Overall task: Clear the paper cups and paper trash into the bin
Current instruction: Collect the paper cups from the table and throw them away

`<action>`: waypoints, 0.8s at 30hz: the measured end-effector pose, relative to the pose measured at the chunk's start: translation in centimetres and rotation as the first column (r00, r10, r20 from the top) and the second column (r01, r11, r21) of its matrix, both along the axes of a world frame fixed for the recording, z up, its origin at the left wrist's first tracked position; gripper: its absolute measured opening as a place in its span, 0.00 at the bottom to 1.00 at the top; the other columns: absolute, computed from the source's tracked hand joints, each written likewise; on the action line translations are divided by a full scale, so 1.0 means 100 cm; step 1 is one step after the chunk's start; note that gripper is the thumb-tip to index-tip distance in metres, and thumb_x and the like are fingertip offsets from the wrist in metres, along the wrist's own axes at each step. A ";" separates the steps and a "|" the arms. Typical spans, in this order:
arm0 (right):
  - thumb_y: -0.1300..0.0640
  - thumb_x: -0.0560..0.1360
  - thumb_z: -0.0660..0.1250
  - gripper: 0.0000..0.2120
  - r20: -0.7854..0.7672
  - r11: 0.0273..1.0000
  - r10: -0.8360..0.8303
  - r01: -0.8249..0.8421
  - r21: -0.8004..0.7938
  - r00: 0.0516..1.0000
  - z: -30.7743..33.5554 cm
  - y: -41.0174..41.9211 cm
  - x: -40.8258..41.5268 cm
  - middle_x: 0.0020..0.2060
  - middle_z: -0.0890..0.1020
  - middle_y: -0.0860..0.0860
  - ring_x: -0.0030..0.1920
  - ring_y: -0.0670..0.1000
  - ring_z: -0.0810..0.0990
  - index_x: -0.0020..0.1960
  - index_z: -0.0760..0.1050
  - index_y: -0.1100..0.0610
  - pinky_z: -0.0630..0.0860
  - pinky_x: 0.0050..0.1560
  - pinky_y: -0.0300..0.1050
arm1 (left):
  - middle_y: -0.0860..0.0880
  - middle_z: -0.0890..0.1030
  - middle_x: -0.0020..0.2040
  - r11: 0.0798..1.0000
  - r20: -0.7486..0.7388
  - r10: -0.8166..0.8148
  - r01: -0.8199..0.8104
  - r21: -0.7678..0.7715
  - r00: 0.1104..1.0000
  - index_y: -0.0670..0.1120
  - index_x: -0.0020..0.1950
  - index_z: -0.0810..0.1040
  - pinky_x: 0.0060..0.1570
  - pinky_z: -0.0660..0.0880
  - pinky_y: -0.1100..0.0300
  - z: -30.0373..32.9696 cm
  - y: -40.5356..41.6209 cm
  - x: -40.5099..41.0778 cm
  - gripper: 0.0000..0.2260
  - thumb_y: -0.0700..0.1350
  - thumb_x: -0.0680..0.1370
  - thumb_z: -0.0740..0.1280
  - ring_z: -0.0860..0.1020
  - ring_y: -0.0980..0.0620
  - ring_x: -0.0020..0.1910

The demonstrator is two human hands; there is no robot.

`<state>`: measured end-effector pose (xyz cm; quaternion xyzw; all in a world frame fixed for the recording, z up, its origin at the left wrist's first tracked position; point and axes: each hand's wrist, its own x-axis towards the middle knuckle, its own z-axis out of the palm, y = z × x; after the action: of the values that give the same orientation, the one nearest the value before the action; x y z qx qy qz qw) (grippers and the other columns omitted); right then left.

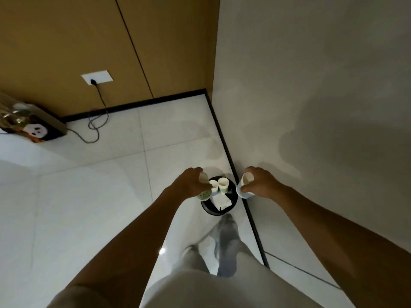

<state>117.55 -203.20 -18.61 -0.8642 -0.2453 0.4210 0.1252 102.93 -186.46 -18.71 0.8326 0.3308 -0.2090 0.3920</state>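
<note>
Since both hands hover over the small black bin [205, 207], misses are likely: left hand [191, 183] grips a green-printed paper cup [203, 192] above the near-left rim; right hand [259, 182] pinches a blue-printed paper cup [244, 185] beyond the right rim, likely to drop onto the floor [89, 196]. Two cups [219, 185] and a napkin [221, 201] already inside.

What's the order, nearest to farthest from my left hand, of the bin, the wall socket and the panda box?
From the left hand:
1. Bin, just below it by the wall.
2. Wall socket, up on the brown panel.
3. Panda box, far left on the floor.

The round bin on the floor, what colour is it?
Black round bin, seen in the head view.
</note>
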 end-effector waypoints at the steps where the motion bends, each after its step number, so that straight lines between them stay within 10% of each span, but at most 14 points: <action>1: 0.55 0.69 0.75 0.34 -0.015 1.000 0.027 -0.027 -0.011 1.000 -0.008 0.006 0.012 0.66 0.71 0.55 0.64 0.55 0.71 0.71 0.65 0.55 0.65 0.53 0.39 | 0.43 0.73 0.64 0.999 -0.011 0.038 -0.038 -0.010 0.999 0.42 0.69 0.68 0.56 0.70 0.58 -0.008 0.002 0.007 0.26 0.49 0.74 0.70 0.72 0.46 0.63; 24: 0.54 0.72 0.73 0.36 -0.004 0.987 0.154 -0.155 -0.041 0.988 -0.353 0.085 0.096 0.68 0.66 0.57 0.68 0.58 0.66 0.74 0.59 0.57 0.70 0.61 0.50 | 0.46 0.67 0.69 0.975 0.022 0.222 -0.222 0.013 0.975 0.47 0.73 0.64 0.60 0.72 0.52 -0.347 0.026 0.102 0.30 0.49 0.73 0.72 0.66 0.46 0.66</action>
<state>127.13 -194.71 -53.86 -0.8449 -0.3028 0.4347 0.0747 113.11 -183.87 -53.45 0.7956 0.4192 -0.1527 0.4098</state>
